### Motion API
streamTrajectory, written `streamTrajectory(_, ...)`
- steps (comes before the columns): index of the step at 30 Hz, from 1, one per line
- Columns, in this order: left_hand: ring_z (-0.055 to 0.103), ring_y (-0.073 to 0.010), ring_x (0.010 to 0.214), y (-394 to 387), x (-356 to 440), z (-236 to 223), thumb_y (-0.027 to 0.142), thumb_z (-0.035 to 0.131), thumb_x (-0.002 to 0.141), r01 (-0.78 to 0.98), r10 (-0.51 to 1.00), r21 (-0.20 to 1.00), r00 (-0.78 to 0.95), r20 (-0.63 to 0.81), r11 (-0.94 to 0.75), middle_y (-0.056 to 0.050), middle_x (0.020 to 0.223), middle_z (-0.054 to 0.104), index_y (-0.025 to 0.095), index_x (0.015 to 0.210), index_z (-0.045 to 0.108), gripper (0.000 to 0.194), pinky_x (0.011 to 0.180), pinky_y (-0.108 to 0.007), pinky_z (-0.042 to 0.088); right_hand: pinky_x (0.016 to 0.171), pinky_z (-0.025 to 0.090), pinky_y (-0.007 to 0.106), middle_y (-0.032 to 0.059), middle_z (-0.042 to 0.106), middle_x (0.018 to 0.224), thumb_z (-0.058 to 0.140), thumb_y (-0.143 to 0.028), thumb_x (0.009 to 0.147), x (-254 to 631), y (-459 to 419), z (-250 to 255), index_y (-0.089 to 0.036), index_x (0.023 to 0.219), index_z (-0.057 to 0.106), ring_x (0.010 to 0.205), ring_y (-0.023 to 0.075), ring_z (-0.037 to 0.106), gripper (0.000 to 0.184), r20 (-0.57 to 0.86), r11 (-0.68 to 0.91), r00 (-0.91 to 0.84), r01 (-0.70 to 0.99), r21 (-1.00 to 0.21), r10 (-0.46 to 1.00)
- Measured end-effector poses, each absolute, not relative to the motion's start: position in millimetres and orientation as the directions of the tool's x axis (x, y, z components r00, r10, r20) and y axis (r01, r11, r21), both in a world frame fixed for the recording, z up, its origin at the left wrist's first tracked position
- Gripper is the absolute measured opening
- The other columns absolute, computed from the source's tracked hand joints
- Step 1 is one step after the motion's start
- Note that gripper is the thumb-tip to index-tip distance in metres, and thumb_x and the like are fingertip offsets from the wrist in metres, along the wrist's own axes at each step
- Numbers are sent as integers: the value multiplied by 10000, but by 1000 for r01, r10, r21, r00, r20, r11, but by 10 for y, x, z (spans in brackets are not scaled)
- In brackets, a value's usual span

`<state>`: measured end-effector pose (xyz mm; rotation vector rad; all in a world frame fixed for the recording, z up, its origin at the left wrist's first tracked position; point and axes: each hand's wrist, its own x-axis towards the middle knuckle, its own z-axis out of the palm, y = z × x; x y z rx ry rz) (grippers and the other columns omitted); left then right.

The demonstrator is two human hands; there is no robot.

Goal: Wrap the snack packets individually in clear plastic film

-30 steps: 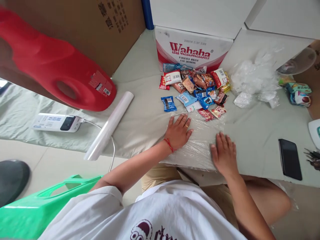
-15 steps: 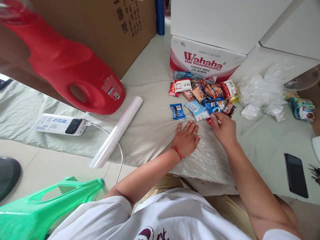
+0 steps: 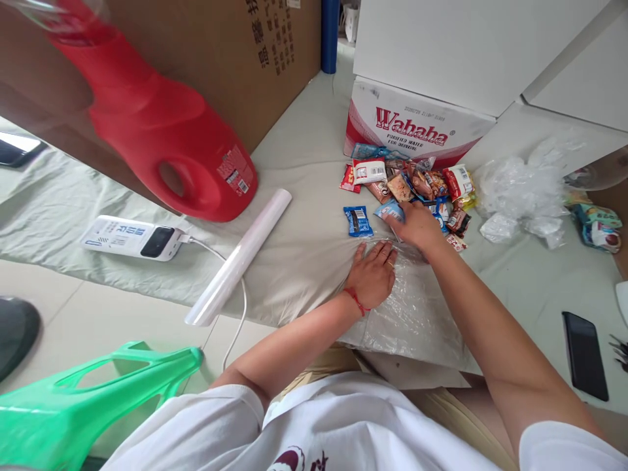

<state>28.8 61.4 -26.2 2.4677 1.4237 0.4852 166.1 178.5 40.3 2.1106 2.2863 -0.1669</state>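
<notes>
My left hand [image 3: 373, 273] lies flat with fingers spread, pressing on the edge of a clear plastic sheet [image 3: 417, 317] on the covered surface. It wears a red cord bracelet and a ring. My right hand [image 3: 417, 226] is closed on a light-blue snack packet [image 3: 388, 209] at the near side of a heap of wrapped snacks [image 3: 426, 180]; the hand covers part of that packet. A single dark-blue snack packet [image 3: 358, 221] lies just left of the heap, above my left fingertips.
Behind the snacks stands a Wahaha carton [image 3: 417, 124]. Crumpled clear plastic bags [image 3: 523, 190] lie to their right, a phone [image 3: 585, 355] nearer me. On the left are a red jug [image 3: 171, 144], a film roll [image 3: 240, 255], a cabled power bank [image 3: 130, 237] and a green stool [image 3: 98, 399].
My right hand has moved left and slightly up, from the heap's near right side onto the light-blue packet. My left hand stays flat on the plastic sheet. The view has shifted slightly.
</notes>
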Motion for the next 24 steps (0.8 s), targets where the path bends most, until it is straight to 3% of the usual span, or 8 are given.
streamTrajectory(3,386,-269,1545,620,285,-264,311,335,1077,785,872,384,464,157,-487,-108,1654,450,181,1531,517,506,1278,-614,242,984,491,456,230,591,1410,340,-498,1057,1647,1930,427,-140,1354,625,1233,379,591,546,65,79,-73,991,-106,995)
streamTrajectory(5,387,-269,1546,623,282,-268,306,341,1076,783,872,388,465,154,-486,-111,1654,450,184,1527,521,501,1281,-611,235,957,500,459,238,566,1452,392,-420,1040,1640,2061,413,-138,1363,606,1213,375,609,479,126,32,-21,996,-87,992)
streamTrajectory(10,388,-267,1547,629,271,-269,302,351,1075,773,867,399,478,144,-492,-106,1655,450,200,1517,526,486,1280,-612,234,883,531,485,267,669,1251,623,-451,939,1634,2279,338,-87,1373,578,1100,407,682,568,37,-143,144,989,-20,989)
streamTrajectory(14,401,-264,1538,633,263,-260,305,366,1072,774,873,414,468,134,-479,-103,1643,469,203,1505,538,477,1278,-615,237,897,523,489,280,625,1305,649,-367,925,1665,2265,404,-78,1326,612,1115,398,667,496,110,-71,75,997,-39,991)
streamTrajectory(17,400,-257,1537,634,261,-256,304,372,1071,771,873,419,467,138,-479,-101,1638,476,193,1499,542,474,1280,-610,235,907,525,513,261,613,1331,719,-390,864,1865,2173,488,-130,1279,648,1086,388,653,494,214,-44,81,983,-176,973)
streamTrajectory(19,400,-255,1537,636,261,-252,303,372,1071,770,873,423,468,136,-478,-96,1639,475,192,1494,546,471,1280,-605,234,885,544,513,205,677,1209,763,-469,814,2094,2033,520,-163,1187,680,1015,359,659,490,212,-13,91,940,-342,973)
streamTrajectory(22,408,-253,1533,643,257,-237,290,366,1071,765,876,441,465,125,-469,-90,1636,482,208,1484,559,463,1283,-590,227,776,586,453,88,711,1017,745,-562,803,2448,1621,508,-219,1166,658,877,280,665,506,158,75,28,791,-607,987)
streamTrajectory(24,410,-249,1534,655,247,-224,243,368,1060,758,877,461,468,109,-461,-88,1633,486,216,1476,568,463,1288,-577,214,705,592,401,58,694,1024,739,-526,822,2589,1221,455,-257,1195,629,852,248,660,473,172,149,-41,717,-681,984)
